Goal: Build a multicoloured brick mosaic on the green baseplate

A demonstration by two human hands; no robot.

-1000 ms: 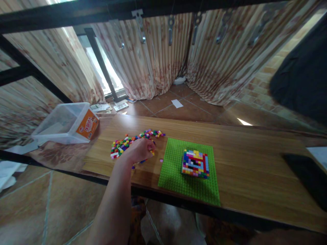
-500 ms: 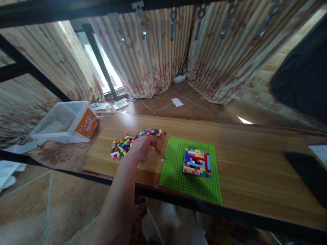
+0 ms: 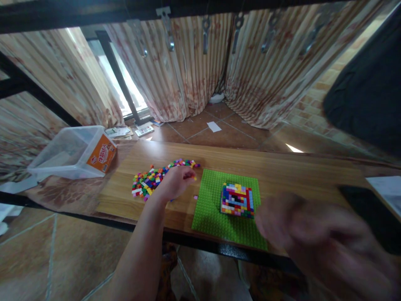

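Observation:
My left hand [image 3: 179, 182] is closed in a pinch, with a small yellow toy brick [image 3: 195, 178] at its fingertips. It is beside the right edge of a loose pile of coloured bricks [image 3: 147, 182]. My right hand [image 3: 290, 223] is smeared by motion near the right edge of the green baseplate [image 3: 206, 209], so its fingers cannot be made out. A block built of many-coloured bricks [image 3: 237, 200] stands on the baseplate, with a dark gap in its top. One pink brick [image 3: 196, 197] lies on the wood just left of the plate.
A clear plastic box [image 3: 69, 152] with an orange label stands at the left end of the wooden table [image 3: 300, 175]. At the right end lies a flat black object [image 3: 363, 213] near some white paper [image 3: 384, 188]. Metal hooks [image 3: 205, 35] hang from a bar overhead.
My right hand has come into view from the lower right. My left hand has shifted slightly towards the baseplate, and a yellow brick now shows at its fingertips. The view has turned a little.

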